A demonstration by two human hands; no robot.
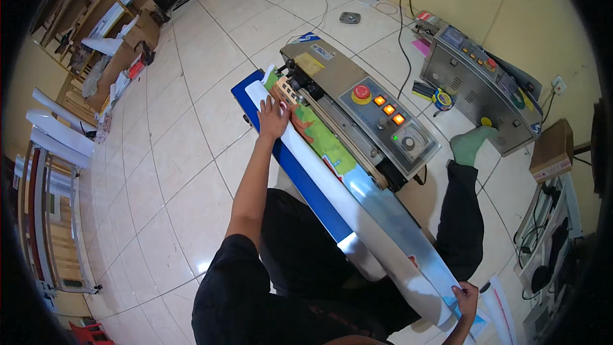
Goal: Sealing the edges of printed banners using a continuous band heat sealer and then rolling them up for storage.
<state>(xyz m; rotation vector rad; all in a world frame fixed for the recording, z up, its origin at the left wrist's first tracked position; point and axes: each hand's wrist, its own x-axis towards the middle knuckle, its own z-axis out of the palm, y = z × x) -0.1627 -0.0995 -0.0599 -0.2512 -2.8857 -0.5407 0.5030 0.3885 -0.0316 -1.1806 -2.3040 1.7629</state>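
Glossy cream floor tiles (159, 172) spread wide to my left, open room out to the wooden shelving (83, 32) at the far left. The right side is crowded: a grey band sealer machine (357, 105) with a red button and orange lamps sits close, a second metal machine (479, 86) beyond it against the yellow wall, and a cardboard box (552, 150) further right. A long shiny plastic bag strip (357, 191) with a printed green and orange end lies along the sealer's blue conveyor edge (300, 179), running from far left to near right. My left hand (273, 117) is stretched forward, arm straight, fingers spread flat on the strip's far end beside the sealer's intake. My right hand (466, 299) pinches the near end, fingers closed on its edge, low by my knee.
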